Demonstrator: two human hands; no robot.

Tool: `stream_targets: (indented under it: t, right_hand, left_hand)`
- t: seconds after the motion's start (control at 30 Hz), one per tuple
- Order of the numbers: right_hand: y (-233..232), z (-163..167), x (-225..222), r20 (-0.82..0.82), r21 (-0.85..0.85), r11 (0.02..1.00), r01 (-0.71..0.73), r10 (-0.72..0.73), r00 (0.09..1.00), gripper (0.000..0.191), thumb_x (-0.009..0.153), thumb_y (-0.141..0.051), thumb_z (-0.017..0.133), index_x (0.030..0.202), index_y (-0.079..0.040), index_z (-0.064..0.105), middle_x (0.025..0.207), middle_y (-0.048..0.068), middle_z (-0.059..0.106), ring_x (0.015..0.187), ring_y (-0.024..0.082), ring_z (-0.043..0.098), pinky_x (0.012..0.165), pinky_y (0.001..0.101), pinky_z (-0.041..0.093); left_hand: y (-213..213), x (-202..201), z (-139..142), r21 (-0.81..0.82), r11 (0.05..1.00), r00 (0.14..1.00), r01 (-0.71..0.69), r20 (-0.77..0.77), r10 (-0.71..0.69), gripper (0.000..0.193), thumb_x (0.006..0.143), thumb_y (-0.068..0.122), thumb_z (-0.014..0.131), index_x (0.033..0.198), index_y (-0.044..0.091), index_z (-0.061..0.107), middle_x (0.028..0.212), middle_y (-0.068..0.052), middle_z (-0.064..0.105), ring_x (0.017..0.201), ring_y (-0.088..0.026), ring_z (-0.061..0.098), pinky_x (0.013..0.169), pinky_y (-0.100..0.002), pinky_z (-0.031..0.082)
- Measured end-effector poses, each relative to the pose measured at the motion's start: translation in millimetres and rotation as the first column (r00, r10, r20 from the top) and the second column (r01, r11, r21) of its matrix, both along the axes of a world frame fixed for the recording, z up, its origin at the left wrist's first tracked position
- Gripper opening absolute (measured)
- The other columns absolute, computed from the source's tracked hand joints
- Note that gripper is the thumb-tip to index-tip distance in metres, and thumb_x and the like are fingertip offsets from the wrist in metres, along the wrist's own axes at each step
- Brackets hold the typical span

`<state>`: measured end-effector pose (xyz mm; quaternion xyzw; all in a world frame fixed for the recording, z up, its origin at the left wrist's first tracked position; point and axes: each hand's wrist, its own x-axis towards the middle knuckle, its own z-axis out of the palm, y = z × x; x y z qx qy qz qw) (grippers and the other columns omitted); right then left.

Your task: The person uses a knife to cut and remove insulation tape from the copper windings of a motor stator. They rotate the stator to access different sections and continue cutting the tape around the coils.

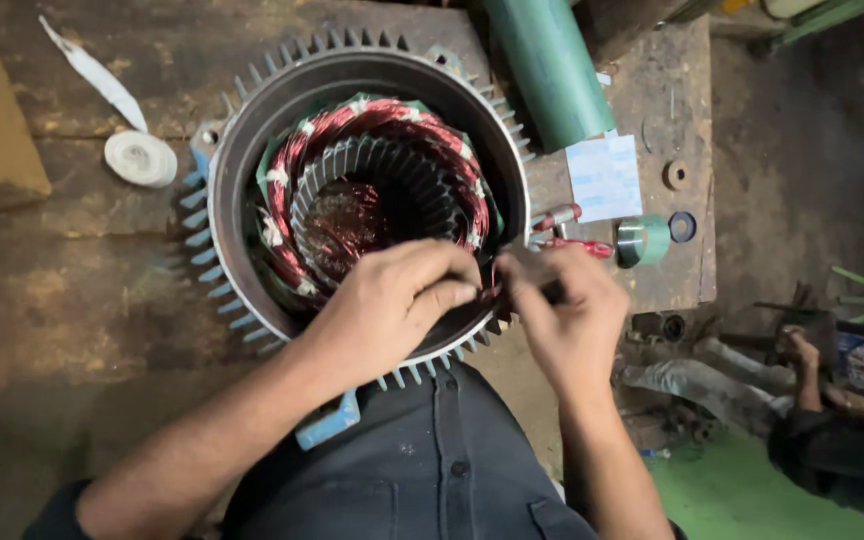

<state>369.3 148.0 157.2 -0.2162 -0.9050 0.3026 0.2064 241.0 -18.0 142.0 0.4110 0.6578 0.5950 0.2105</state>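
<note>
Finned motor stator housing (252, 120) at the bench's (72, 300) near edge, left hand (392, 300) curled on its red copper windings (372, 125); right hand (567, 310) pinching a thin red wire (495, 280) at the rim, green tape roll (644, 240) near the right edge

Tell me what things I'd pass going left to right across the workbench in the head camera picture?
White tape roll → finned motor housing with copper windings → left hand → right hand → white paper card → green tape roll → small dark ring.
</note>
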Motion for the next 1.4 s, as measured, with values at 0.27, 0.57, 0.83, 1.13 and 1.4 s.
stream_targets:
  t: [0.27, 0.57, 0.83, 1.13, 1.4]
  right_hand:
    - [13.5, 25.2, 24.9, -0.387, -0.772, 0.576, -0.271, -0.088, 0.918, 0.013, 0.098, -0.006, 0.077, 0.104, 0.004, 0.070, 0.095, 0.007, 0.069, 0.069, 0.009, 0.058, 0.059, 0.0227, 0.044]
    - [-15.8, 12.5, 10.3, 0.033, -0.744, 0.665, 0.066, -0.063, 0.997, 0.028, 0.085, -0.001, 0.078, 0.113, 0.001, 0.073, 0.102, 0.007, 0.075, 0.092, 0.011, 0.070, 0.083, 0.0249, 0.056]
    - [4.4, 25.6, 37.4, 0.021, -0.950, 0.312, -0.001, 0.069, 0.997, 0.012, 0.094, -0.005, 0.065, 0.097, 0.007, 0.067, 0.107, 0.013, 0.062, 0.062, 0.007, 0.047, 0.052, 0.0227, 0.035]
    - [-15.3, 15.3, 42.4, 0.056, -0.741, 0.641, -0.201, 0.358, 0.932, 0.010, 0.101, -0.010, 0.060, 0.098, -0.001, 0.060, 0.105, 0.008, 0.061, 0.095, 0.014, 0.056, 0.086, 0.0259, 0.047]
    - [-37.0, 6.0, 31.0, 0.038, -0.801, 0.595, 0.062, -0.053, 0.998, 0.023, 0.093, -0.002, 0.071, 0.115, -0.004, 0.065, 0.095, 0.008, 0.074, 0.090, 0.016, 0.069, 0.077, 0.0276, 0.052]
  left_hand:
    - [-0.1, 0.4, 0.9, 0.041, 0.997, 0.996, 0.062, -0.060, -0.059, 0.016, 0.094, 0.008, 0.068, 0.110, 0.006, 0.071, 0.096, -0.011, 0.065, 0.093, -0.030, 0.067, 0.081, -0.039, 0.055]
    - [0.6, 1.4, -6.4, 0.020, 1.000, 0.997, -0.011, 0.075, 0.009, 0.018, 0.095, 0.007, 0.070, 0.108, 0.003, 0.059, 0.098, -0.012, 0.071, 0.096, -0.030, 0.073, 0.079, -0.039, 0.058]
    - [-1.1, 4.6, -7.4, 0.070, 0.997, 1.000, -0.018, 0.017, 0.017, 0.019, 0.094, 0.004, 0.069, 0.108, 0.002, 0.056, 0.097, -0.013, 0.068, 0.094, -0.033, 0.070, 0.079, -0.042, 0.055]
    - [-5.3, 2.5, -4.8, 0.093, 0.996, 0.999, -0.011, -0.040, 0.015, 0.013, 0.094, 0.006, 0.070, 0.105, 0.003, 0.065, 0.097, -0.013, 0.067, 0.091, -0.034, 0.067, 0.079, -0.041, 0.054]
    - [-5.8, 3.7, -0.9, 0.066, 0.998, 1.000, -0.011, -0.020, 0.012, 0.011, 0.093, 0.005, 0.070, 0.102, 0.003, 0.065, 0.094, -0.012, 0.065, 0.088, -0.032, 0.066, 0.076, -0.041, 0.054]
